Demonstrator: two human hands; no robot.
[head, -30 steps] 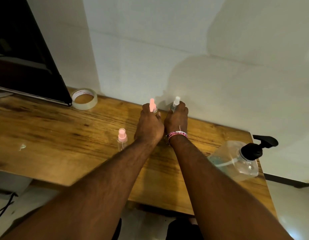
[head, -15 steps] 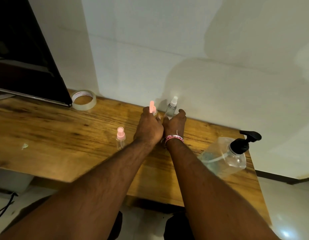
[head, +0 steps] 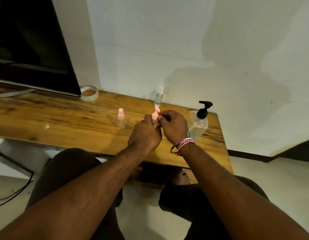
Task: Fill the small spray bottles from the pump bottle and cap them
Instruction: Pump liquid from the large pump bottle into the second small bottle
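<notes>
A person seated at a wooden table (head: 67,129) works a small spray bottle (head: 155,120) held over the tabletop. The left hand (head: 145,134) has its fingers curled round the bottle's body, while the right hand (head: 174,126) pinches the pink cap (head: 157,109) at its top. A second pink-capped bottle (head: 121,119) stands just to the left, a white-capped one (head: 158,97) near the wall, and the pump bottle (head: 198,124) stands upright beside the right wrist. A roll of tape (head: 89,93) lies by a dark screen (head: 29,44).

Dark monitor (head: 29,44) at the wooden table's (head: 63,129) far left, tape roll (head: 89,93) just beside it.
</notes>
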